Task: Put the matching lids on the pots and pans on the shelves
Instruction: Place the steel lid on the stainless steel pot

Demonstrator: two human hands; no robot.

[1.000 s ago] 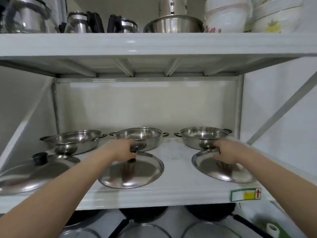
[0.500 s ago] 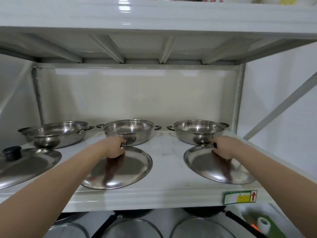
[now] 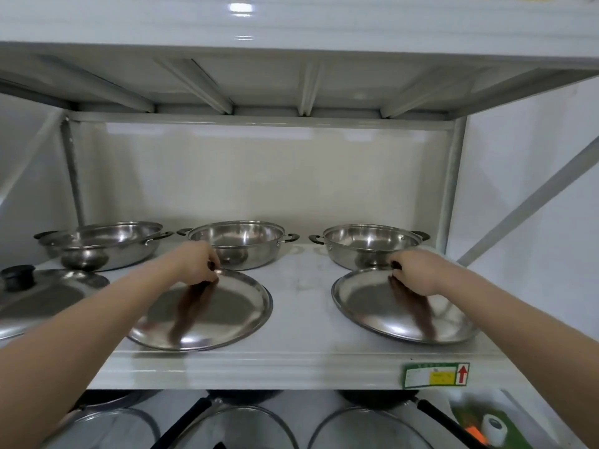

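Both hands have barely moved since earlier. My left hand [image 3: 197, 265] and right hand [image 3: 418, 272] each curl fingers round a black knob on a round steel lid [image 3: 220, 312], flat on the white shelf [image 3: 301, 358] near steel pots [image 3: 240, 243]. I judge them stiff, light, slippery; lift by the knob.

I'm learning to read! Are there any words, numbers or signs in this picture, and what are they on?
Sticker on the front edge of the shelf: it is green-framed with a yellow patch and lines of small print, too blurred to read.
Same sticker, right end: a red arrow pointing up, a sign and not a word.
Pots, lids and the roll lower right: no readable text shows.
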